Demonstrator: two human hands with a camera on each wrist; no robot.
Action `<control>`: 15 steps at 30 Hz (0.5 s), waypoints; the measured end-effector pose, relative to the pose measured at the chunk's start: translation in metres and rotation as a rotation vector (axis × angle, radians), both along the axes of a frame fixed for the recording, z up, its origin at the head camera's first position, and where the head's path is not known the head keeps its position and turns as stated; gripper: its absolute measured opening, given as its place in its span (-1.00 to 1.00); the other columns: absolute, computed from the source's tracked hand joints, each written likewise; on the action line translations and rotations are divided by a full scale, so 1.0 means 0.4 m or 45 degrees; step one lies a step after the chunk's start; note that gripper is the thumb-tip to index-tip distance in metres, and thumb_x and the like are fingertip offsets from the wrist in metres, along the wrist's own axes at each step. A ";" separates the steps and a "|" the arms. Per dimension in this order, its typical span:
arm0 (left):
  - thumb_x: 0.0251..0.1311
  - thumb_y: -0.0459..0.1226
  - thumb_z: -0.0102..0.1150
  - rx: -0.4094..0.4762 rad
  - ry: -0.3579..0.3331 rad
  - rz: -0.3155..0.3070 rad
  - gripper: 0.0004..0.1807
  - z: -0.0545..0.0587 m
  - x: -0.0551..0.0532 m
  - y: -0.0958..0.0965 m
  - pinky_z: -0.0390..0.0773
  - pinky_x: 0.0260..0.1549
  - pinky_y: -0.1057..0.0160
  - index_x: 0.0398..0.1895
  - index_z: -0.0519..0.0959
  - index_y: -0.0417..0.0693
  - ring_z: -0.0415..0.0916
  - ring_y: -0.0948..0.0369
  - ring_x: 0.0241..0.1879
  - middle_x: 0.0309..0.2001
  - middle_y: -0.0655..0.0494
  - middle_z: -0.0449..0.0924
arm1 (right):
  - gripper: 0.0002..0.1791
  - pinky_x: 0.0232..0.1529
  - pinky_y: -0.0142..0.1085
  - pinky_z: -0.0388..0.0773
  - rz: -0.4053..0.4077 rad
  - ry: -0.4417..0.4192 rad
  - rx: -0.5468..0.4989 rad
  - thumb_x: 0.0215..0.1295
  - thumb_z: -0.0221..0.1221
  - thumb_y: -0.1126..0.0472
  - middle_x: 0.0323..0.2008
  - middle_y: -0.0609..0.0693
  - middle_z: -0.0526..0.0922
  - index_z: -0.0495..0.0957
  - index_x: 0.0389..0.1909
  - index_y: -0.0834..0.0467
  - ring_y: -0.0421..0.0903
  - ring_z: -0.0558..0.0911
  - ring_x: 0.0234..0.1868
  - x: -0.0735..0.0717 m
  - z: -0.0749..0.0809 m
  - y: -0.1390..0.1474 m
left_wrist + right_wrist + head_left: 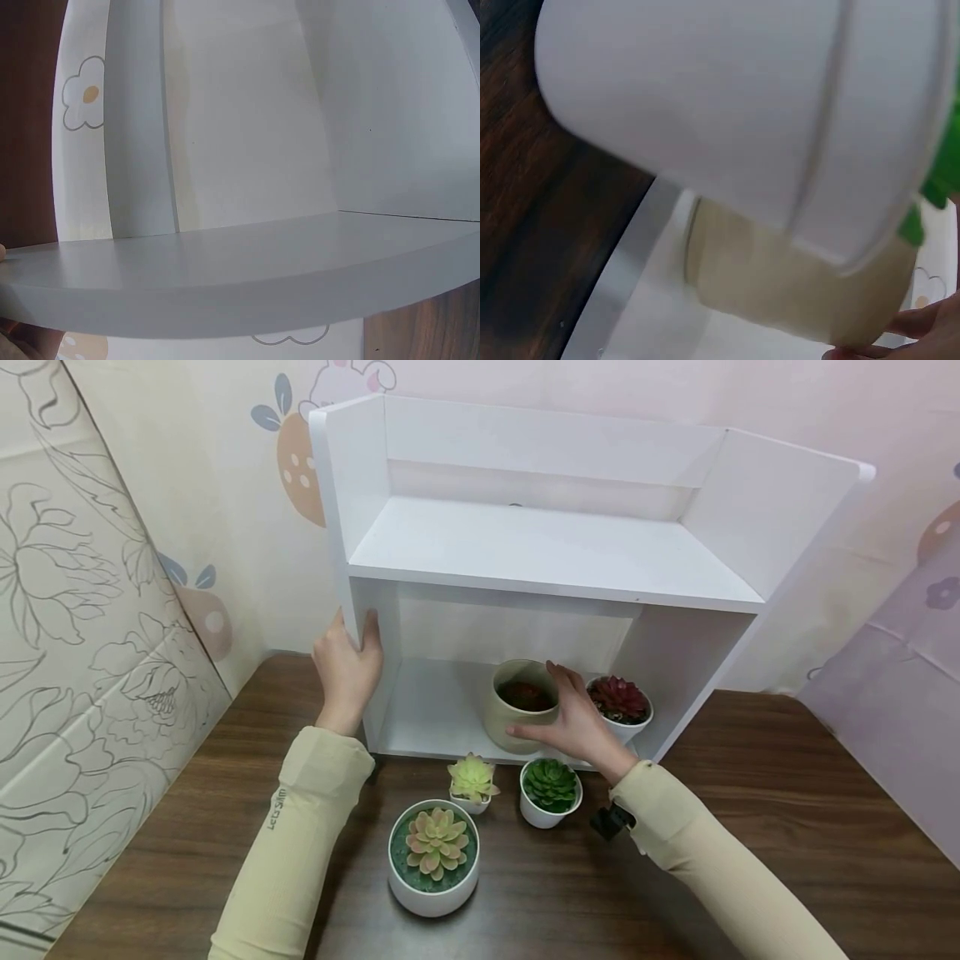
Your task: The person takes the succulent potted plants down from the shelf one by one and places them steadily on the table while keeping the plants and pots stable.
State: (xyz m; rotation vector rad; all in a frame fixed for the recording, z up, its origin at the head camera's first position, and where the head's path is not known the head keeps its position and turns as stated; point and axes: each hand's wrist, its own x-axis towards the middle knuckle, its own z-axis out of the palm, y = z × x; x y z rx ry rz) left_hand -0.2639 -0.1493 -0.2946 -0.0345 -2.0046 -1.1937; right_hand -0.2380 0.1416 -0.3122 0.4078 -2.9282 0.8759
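Note:
My left hand (347, 672) grips the left side panel (367, 602) of a white two-level shelf (555, 547), with the panel between thumb and fingers. On the lower level, near the front, stands a round beige pot (498, 718) with dark contents. My right hand (577, 718) holds that pot at its right side, thumb across the front and fingers by the rim. In the right wrist view, fingertips touch the beige pot (772, 277). A dark red succulent in a white pot (621, 703) sits just right of the hand on the same level.
Before the shelf, on the dark wooden table (757, 827), stand a green succulent (550, 785), a small yellow-green succulent (472, 778) and a larger potted succulent (435, 856). The green one's white pot (705, 97) is close to the right wrist camera. Patterned cloth hangs behind.

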 end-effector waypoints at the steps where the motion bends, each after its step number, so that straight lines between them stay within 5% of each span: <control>1: 0.34 -0.23 0.03 0.001 0.001 -0.002 -0.63 0.000 0.000 0.000 0.52 0.01 -0.13 0.04 0.51 -0.36 0.59 -0.15 0.01 0.00 -0.30 0.61 | 0.29 0.30 0.16 0.21 -0.004 -0.012 0.003 -0.09 0.42 -0.21 0.46 0.30 -0.04 -0.13 0.50 0.21 0.28 0.13 0.42 -0.004 -0.002 0.002; 15: 0.34 -0.25 0.03 -0.007 0.018 -0.001 -0.62 -0.003 -0.001 0.000 0.49 0.03 -0.17 0.09 0.49 -0.37 0.56 -0.16 0.06 0.03 -0.30 0.59 | 0.40 0.28 0.16 0.24 -0.051 -0.133 -0.083 -0.18 0.40 -0.35 0.47 0.31 -0.07 -0.23 0.52 0.13 0.29 0.13 0.42 -0.053 -0.033 0.003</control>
